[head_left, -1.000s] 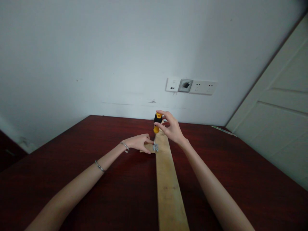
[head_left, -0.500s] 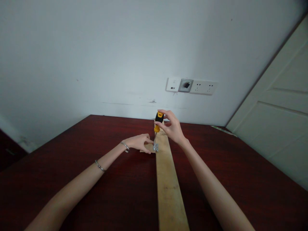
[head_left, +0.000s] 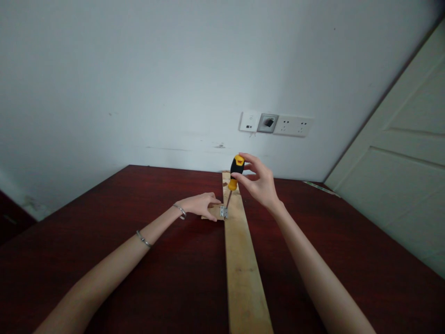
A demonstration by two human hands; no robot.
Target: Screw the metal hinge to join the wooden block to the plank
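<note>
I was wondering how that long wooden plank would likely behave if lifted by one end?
The plank looks thick and straight, so it should stay stiff. Long and narrow, it would probably pivot on the table. The hinge at its edge, under the screwdriver in the right hand, may drag the block beneath the left hand along.

plank [head_left: 243, 269] on table [head_left: 104, 218], hinge [head_left: 223, 212] at its left edge

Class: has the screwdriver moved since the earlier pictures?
Yes. The screwdriver in the right hand has tilted rightward, its handle now nearer under the wall sockets; the tip remains at the hinge.
</note>
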